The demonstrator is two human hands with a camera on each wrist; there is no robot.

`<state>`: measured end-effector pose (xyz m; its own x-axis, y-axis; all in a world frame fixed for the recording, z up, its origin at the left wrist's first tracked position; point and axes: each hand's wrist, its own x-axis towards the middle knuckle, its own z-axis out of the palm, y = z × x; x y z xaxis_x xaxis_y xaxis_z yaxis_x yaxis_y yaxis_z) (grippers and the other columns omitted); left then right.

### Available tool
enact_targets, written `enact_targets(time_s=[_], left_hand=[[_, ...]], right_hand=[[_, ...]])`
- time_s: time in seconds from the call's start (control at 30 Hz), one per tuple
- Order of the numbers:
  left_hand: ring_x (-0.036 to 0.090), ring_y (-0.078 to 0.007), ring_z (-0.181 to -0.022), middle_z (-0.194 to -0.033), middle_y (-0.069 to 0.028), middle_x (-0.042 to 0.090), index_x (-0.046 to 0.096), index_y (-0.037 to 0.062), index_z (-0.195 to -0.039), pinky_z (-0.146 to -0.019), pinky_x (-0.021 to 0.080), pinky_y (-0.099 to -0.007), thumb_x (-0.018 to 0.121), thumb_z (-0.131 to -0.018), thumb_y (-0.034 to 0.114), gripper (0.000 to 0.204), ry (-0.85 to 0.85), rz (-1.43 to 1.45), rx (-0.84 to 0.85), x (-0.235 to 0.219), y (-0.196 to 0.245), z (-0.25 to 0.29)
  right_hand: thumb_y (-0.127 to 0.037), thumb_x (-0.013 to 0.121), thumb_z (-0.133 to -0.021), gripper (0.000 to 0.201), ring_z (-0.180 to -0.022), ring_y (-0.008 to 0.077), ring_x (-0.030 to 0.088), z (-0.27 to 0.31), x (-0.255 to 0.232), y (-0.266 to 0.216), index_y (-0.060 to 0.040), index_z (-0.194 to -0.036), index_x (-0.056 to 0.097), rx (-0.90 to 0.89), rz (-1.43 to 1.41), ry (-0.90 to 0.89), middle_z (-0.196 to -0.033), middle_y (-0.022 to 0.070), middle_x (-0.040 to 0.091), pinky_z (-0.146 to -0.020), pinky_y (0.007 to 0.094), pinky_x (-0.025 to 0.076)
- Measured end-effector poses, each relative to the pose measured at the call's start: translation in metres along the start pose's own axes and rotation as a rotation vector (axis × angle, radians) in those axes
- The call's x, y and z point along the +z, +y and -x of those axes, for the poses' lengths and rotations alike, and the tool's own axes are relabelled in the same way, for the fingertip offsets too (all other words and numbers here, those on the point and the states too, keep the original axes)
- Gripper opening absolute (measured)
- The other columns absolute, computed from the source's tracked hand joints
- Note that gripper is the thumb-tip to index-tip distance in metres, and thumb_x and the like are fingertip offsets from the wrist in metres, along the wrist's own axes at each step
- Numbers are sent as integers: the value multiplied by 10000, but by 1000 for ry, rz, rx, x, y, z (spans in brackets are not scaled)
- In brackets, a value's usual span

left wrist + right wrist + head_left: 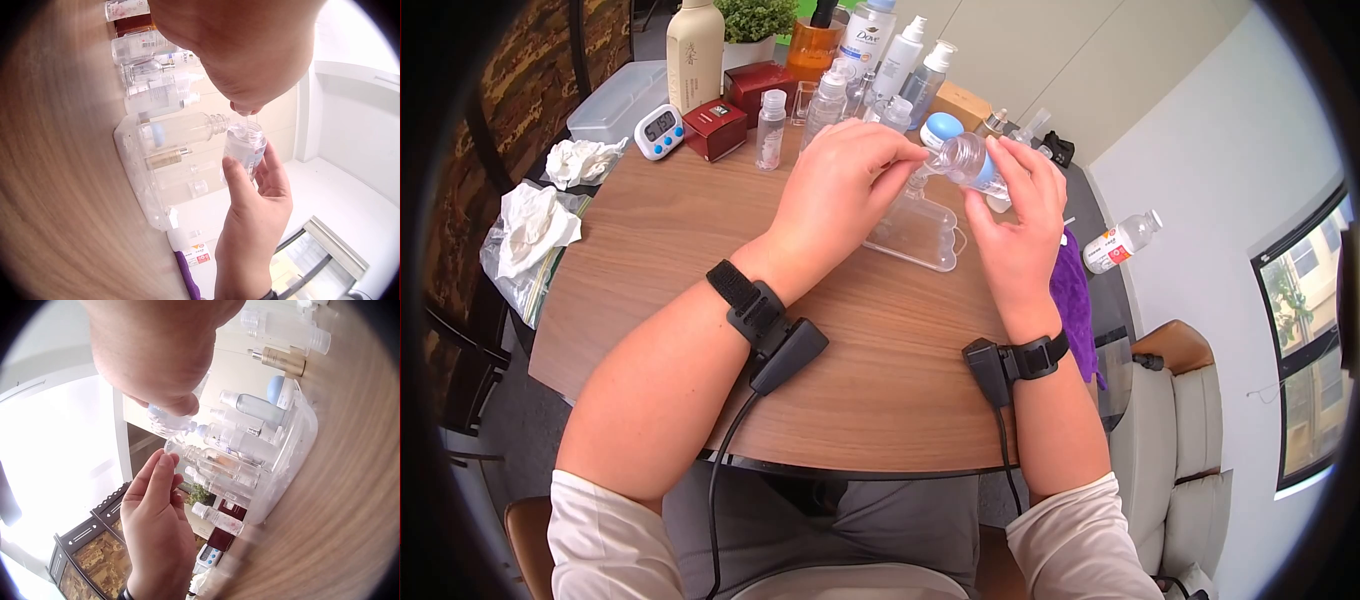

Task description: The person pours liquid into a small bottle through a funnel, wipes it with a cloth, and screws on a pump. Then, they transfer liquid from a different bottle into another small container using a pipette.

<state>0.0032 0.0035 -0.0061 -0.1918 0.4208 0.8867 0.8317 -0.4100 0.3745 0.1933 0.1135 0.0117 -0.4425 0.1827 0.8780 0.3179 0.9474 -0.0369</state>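
My left hand pinches a small clear funnel between thumb and fingers. Below the funnel, a clear empty-looking bottle with a threaded neck stands upright in a shallow clear tray. My right hand grips a small clear bottle with a pale blue label, uncapped and tilted to the left. Its open mouth is right at the funnel, close to the left fingertips. In the head view, my left hand partly hides the standing bottle.
Several bottles, including a white Dove bottle, stand along the back. A timer and a red box are at the back left, near crumpled tissues. To the right lie a purple cloth and a labelled bottle.
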Motion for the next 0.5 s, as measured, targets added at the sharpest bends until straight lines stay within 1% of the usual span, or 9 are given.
enact_targets(time_s=[0.17, 0.23, 0.5], left_hand=[[728, -273, -907, -977, -92, 779, 787, 52, -986, -788, 579, -368, 788, -881, 36, 106, 4, 1, -4, 1, 0, 0], [684, -324, -876, -887, -92, 733, 744, 54, -957, -820, 526, -429, 753, -904, 78, 59, 34, 46, 16, 3, 0, 0], [681, -328, -866, -877, -96, 730, 748, 53, -955, -813, 527, -432, 756, -902, 80, 59, 26, 52, -2, 3, 1, 0]], right_hand=[[-40, 817, -748, 572, -1283, 306, 566, 1, 0, 1, -127, -1306, 732, 1, 0, 1, -1315, 74, 666, -1119, 446, 406], [-41, 818, -750, 571, -1285, 306, 564, 1, 1, 2, -127, -1308, 732, 1, -5, 6, -1318, 74, 665, -1120, 446, 405], [-48, 820, -751, 568, -1287, 307, 563, 0, 0, 0, -128, -1307, 733, 1, 8, 2, -1323, 73, 662, -1130, 445, 394]])
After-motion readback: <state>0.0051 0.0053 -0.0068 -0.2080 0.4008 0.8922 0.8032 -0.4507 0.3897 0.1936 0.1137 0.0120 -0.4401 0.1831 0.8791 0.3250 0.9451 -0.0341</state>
